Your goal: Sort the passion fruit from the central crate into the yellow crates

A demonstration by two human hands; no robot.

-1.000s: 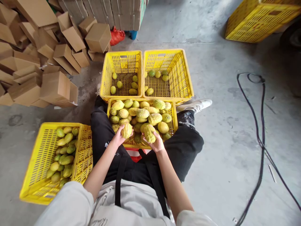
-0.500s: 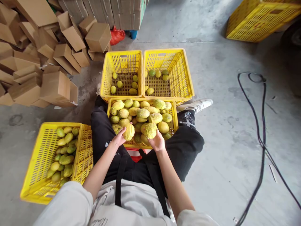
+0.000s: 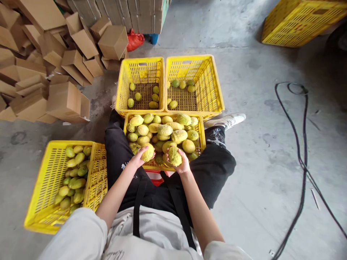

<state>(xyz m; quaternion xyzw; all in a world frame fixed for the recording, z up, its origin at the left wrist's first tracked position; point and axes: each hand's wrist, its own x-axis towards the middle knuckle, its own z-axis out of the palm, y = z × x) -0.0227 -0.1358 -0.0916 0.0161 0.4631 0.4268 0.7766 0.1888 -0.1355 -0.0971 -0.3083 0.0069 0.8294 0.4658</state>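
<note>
My left hand (image 3: 140,157) is closed around a ribbed, yellow, oval fruit (image 3: 148,152). Level with it, my right hand (image 3: 183,163) grips another fruit (image 3: 175,156), bumpy and yellow-green, its fingertips showing on the left side. The exact kind of fruit is not certain; it resembles a lemon or small papaya. Both hands are above the near edge of a yellow plastic crate (image 3: 202,135) between my legs. That crate is heaped with similar yellow and green fruits (image 3: 164,130), some smooth, some warty. The hands partly hide the fruits below them.
Two yellow crates, left (image 3: 118,85) and right (image 3: 215,81), stand beyond, each with several fruits inside. Another crate (image 3: 40,191) with greener fruits is at my left. Cardboard boxes (image 3: 65,97) pile up at the upper left. A black cable (image 3: 305,144) lies on the floor at right.
My right hand has turned its fruit, so a different side shows and the fingers now wrap its left side. The left hand and its fruit have barely shifted.
</note>
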